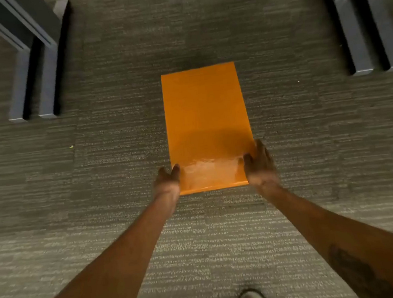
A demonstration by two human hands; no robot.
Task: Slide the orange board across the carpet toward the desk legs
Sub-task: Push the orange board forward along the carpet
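I read this as the push step, with contact made and travel outstanding. The orange board [206, 126] lies flat on the grey carpet [118, 157], long axis running away from me, its near end between my two hands. The left hand [167, 179] sits against the near left corner, thumb lapped onto the top face; the right hand [260, 164] sits against the near right edge, fingers extended along that side. Both hands press on the board from opposite sides, but I cannot tell whether either is closed around its edge. Ahead of the left hand and well out to its side stand the left desk legs [36, 88]; ahead of the right hand and out to its side stand the right desk legs [368, 38]. The board's far end is roughly level with their feet, I judge. The next move calls for equal forward pressure from both hands, kept low, so the board tracks straight between the legs without skewing or catching on the carpet pile.
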